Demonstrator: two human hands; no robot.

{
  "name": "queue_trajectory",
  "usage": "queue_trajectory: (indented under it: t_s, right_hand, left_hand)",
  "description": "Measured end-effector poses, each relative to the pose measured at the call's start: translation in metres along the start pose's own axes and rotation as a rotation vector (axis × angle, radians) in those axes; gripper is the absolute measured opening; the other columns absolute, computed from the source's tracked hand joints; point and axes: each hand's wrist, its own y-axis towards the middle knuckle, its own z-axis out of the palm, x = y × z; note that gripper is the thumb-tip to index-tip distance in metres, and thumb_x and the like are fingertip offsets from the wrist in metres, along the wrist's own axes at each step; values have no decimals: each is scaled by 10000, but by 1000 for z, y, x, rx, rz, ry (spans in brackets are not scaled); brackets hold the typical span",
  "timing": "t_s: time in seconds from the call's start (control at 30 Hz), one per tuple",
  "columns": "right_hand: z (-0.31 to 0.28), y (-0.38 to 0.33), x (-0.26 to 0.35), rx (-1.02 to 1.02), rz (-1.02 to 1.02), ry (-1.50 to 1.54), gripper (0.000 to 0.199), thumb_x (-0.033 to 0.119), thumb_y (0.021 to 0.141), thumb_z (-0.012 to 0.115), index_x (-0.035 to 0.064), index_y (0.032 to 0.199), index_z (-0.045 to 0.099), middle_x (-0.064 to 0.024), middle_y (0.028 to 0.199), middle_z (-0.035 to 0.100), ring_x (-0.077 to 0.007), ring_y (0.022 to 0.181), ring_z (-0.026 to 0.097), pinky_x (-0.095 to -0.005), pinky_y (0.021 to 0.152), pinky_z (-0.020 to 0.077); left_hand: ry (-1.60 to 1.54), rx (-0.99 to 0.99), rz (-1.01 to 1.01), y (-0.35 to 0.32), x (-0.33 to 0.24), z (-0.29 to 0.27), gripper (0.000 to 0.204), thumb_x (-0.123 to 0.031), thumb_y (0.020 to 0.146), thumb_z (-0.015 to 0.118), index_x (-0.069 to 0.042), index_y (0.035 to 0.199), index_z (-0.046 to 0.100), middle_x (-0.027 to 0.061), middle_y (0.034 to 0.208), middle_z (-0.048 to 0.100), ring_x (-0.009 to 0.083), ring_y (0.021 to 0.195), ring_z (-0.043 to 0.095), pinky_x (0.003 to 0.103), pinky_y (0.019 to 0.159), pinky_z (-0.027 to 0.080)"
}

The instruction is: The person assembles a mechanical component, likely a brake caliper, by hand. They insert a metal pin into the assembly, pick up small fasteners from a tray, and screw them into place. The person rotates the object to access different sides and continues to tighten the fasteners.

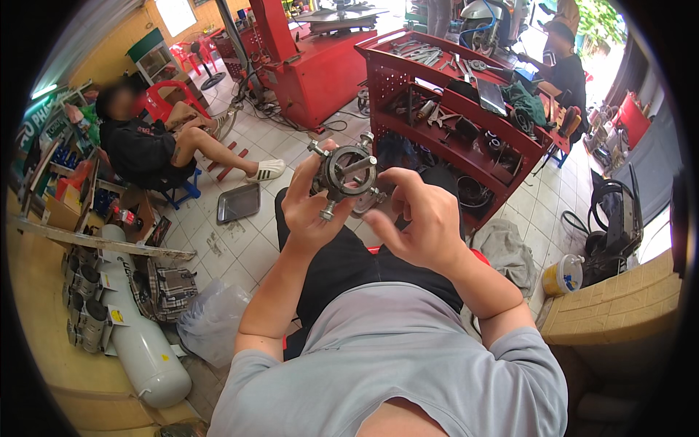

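Note:
Above my lap, my left hand (313, 211) grips a metal ring-shaped clamp tool (336, 175). Several bolts stick out around its ring, and a shaft or rod passes through the middle. Close on its right side is my right hand (422, 218), fingers apart and curved toward the tool. Whether the right fingertips touch the tool's lower right bolt I cannot tell. The left fingers are partly hidden behind the ring.
Ahead on the right stands a red tool cart (451, 109) with wrenches and parts on its shelves. A metal tray (239, 202) lies on the tiled floor. One person (149, 146) sits at left, another (568, 69) at far right. A grey cylinder (138, 328) lies lower left.

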Motion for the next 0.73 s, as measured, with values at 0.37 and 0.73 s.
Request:
queue_trajectory:
  t_s: [0.37, 0.73]
  right_hand:
    - [3, -2, 1, -30, 26, 13, 222, 211, 781, 710, 65, 872, 569, -27, 560, 520, -188, 464, 536, -307, 443, 392]
    - [8, -7, -11, 7, -58, -11, 298, 299, 797, 711, 76, 943, 578, -28, 584, 550, -189, 485, 558, -303, 449, 406]
  left_hand:
    - [-6, 19, 25, 0, 1, -2, 223, -49, 662, 805, 4, 838, 679, 281, 1228, 547, 356, 1046, 619, 389, 838, 528]
    - [-36, 9, -25, -1, -1, -1, 189, -60, 617, 807, 18, 725, 672, 283, 1220, 551, 381, 1063, 603, 383, 835, 519]
